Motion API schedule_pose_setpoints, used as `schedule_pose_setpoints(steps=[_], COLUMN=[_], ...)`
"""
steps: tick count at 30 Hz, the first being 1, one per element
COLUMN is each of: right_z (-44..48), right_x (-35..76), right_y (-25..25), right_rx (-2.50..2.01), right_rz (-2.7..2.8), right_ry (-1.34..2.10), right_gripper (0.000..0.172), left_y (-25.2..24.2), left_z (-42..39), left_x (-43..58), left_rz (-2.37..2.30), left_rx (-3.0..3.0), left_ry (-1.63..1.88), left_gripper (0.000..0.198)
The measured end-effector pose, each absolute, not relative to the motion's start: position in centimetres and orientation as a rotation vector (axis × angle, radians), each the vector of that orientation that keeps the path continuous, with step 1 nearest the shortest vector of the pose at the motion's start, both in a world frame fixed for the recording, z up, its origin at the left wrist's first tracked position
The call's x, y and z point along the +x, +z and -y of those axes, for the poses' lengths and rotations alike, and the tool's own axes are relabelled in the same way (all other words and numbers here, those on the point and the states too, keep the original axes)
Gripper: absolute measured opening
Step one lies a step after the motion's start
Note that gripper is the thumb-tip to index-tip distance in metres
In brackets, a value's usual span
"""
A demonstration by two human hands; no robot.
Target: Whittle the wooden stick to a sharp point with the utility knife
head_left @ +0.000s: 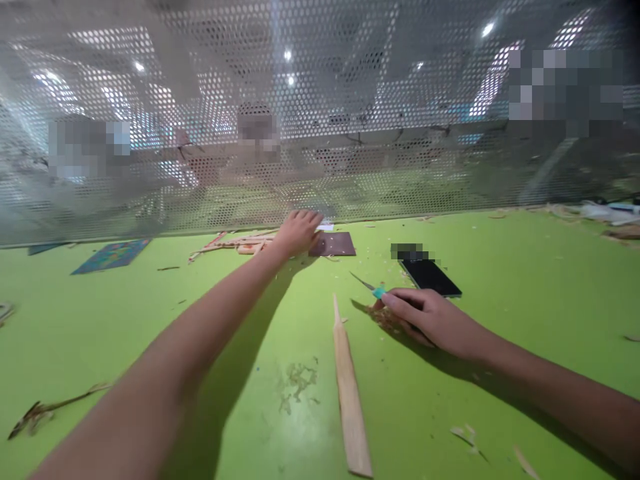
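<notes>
My left hand [299, 232] reaches far forward, back upward, beside a dark brown flat sheet [337, 244] that looks like sandpaper. Its fingers spread over a small white slip [326, 227]; whether they touch it I cannot tell. To the left of this hand lies a heap of thin wood strips [235, 244]. My right hand [425, 320] is closed around a small carving knife [376, 291] with a teal handle, its blade pointing up and left. Between my arms a pale carved wood piece [350, 393] lies on the table, its narrow tip pointing away from me.
A metal mesh screen [320, 133] stands along the back of the green table [280, 440], with blurred people behind it. A phone [433, 275] lies beyond my right hand. A patterned blue sheet [113, 256] is at the left. Wood shavings [465, 437] are scattered about.
</notes>
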State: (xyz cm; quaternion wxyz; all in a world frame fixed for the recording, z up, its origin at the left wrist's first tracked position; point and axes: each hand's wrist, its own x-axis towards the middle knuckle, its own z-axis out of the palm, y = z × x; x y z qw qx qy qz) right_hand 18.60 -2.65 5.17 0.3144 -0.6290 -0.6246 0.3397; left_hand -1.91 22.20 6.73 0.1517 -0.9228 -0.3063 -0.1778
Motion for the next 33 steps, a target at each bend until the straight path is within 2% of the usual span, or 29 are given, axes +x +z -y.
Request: schedule_pose_setpoints(steps=[4, 11, 14, 18, 22, 25, 28, 31, 33], right_z=[2.8, 2.6, 2.6, 2.7, 2.9, 3.2, 3.7, 4.2, 4.4], right_x=[18.6, 19.0, 19.1, 18.8, 18.5, 18.1, 17.5, 17.0, 17.0], right_y=[5.1, 4.5, 4.5, 4.8, 5.0, 5.2, 5.5, 5.9, 5.9], right_rx=[-1.664, -1.679, -1.672, -1.672, -1.674, -1.662, -1.651, -1.63, -1.624], right_rz=[1.623, 1.579, 1.57, 1.567, 1.558, 1.531, 1.486, 1.453, 1.396], right_ry=[0.966, 1.045, 1.052, 1.049, 1.023, 1.011, 1.003, 0.949, 0.968], right_gripper=[0.055, 0.051, 0.047, 0.045, 0.047, 0.051, 0.056, 0.049, 0.052], left_y=[5.6, 5.9, 5.9, 5.8, 6.5, 6.7, 6.0, 5.0, 4.5], left_z=[-17.8, -7.7, -6.3, -7.3, -8.2, -8.1, -7.9, -7.7, -7.5], left_x=[-2.0, -6.6, -7.6, -7.6, -8.0, -8.6, -9.1, -9.4, -9.6], left_rz=[0.634, 0.216, 0.035, -0.025, -0.013, 0.081, 0.213, 0.416, 0.499], left_rx=[-2.814, -3.108, -3.229, -3.201, -3.17, -3.154, -3.093, -3.089, -3.121], left_ry=[-0.448, -0.295, -0.137, -0.056, -0.2, -0.291, -0.528, -0.706, -0.704], left_gripper=[0.033, 0.039, 0.042, 0.036, 0.031, 0.036, 0.04, 0.027, 0.024])
